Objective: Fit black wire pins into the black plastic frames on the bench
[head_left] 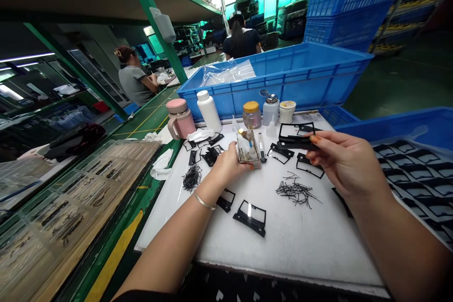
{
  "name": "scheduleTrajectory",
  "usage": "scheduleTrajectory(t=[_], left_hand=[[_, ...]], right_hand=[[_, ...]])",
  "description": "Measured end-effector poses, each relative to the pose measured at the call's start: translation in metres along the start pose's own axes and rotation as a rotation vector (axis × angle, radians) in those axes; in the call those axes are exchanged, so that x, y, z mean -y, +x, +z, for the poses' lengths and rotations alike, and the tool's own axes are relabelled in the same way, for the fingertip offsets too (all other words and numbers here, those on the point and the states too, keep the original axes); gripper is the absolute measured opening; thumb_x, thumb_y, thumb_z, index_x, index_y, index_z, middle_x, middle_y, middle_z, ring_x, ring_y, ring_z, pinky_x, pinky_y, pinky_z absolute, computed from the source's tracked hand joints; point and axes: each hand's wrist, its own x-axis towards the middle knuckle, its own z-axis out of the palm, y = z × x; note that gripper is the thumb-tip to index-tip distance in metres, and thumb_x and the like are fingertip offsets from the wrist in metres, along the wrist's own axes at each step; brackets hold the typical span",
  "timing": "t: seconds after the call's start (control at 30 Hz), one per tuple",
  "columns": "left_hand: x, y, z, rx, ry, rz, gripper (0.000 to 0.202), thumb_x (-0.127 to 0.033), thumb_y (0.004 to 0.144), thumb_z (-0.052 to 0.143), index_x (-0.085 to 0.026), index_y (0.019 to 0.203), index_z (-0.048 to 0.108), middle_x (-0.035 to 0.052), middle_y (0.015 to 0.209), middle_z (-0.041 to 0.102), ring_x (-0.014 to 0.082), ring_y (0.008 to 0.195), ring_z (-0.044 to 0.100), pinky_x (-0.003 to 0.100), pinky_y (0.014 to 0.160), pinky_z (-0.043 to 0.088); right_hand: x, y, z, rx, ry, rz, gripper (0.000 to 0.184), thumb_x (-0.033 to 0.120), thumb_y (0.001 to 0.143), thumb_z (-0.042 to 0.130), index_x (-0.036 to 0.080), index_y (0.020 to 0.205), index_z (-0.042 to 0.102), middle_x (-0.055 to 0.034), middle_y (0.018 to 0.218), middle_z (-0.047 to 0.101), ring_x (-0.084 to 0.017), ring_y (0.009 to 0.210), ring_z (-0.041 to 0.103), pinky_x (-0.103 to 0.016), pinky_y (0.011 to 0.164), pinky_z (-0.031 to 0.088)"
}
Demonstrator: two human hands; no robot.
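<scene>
My left hand [226,165] grips a small clear container [248,150] holding a little liquid, near the middle of a white foam board [283,245]. My right hand [348,163] pinches a black plastic frame [295,142] between thumb and fingers. More black frames lie around both hands, one with clear film [250,217] in front of the container. Two loose heaps of thin black strips rest on the board, a small one [191,178] left of my left wrist and a larger one [296,192] below the held frame.
Behind the board stand a pink mug [180,118], a white bottle [208,111], an amber-lidded jar [251,114] and a pump bottle [271,109]. A large blue crate [276,80] sits beyond them. Trays of black parts lie right [414,179] and left [78,198]. A co-worker [134,82] sits nearby.
</scene>
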Motion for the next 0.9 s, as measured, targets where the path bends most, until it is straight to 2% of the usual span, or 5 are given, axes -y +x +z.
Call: scheduleTrajectory(t=[0.2,0.37,0.53,0.73,0.9], left_hand=[[0.002,0.023,0.003,-0.015,0.055,-0.007,0.062,-0.042,0.075,0.075,-0.013,0.121,0.047,0.0124,0.098,0.065,0.0258,0.079,0.064,0.026,0.062,0.043],[0.000,0.023,-0.005,-0.018,0.096,0.008,0.056,-0.035,0.075,0.076,-0.014,0.120,0.051,0.0113,0.099,0.066,0.0262,0.084,0.064,0.025,0.062,0.042],[0.004,-0.002,-0.040,-0.050,0.131,-0.003,0.040,-0.027,0.079,0.073,-0.019,0.116,0.062,0.0054,0.089,0.069,0.0226,0.080,0.063,0.025,0.065,0.040],[0.030,-0.038,-0.092,-0.186,0.250,-0.063,0.012,-0.019,0.079,0.061,-0.023,0.084,0.072,-0.0001,0.079,0.068,0.0177,0.072,0.060,0.024,0.064,0.038],[0.066,-0.049,-0.096,-0.108,0.307,-0.187,0.016,-0.014,0.073,0.061,-0.022,0.076,0.074,0.0021,0.081,0.070,0.0200,0.078,0.061,0.026,0.068,0.041]], right_hand=[[0.001,0.000,0.000,0.017,0.012,0.008,0.019,0.021,0.067,0.082,0.012,0.081,0.074,-0.0053,0.066,0.065,-0.012,0.053,0.061,-0.017,0.044,0.048],[-0.001,0.001,-0.003,0.039,-0.003,-0.003,0.017,0.022,0.068,0.081,0.014,0.082,0.075,-0.0043,0.069,0.066,-0.011,0.054,0.062,-0.016,0.045,0.048],[-0.005,0.000,-0.002,0.084,-0.016,0.004,0.013,0.023,0.071,0.080,0.016,0.081,0.075,-0.0058,0.076,0.068,-0.010,0.055,0.062,-0.015,0.045,0.047],[-0.012,-0.006,0.004,0.096,-0.257,-0.091,0.015,0.027,0.073,0.080,0.018,0.085,0.076,-0.0053,0.072,0.068,-0.013,0.055,0.063,-0.019,0.048,0.051],[-0.027,-0.011,0.011,0.134,-0.480,-0.105,0.022,0.036,0.072,0.080,0.022,0.089,0.077,-0.0060,0.065,0.068,-0.017,0.054,0.063,-0.024,0.049,0.054]])
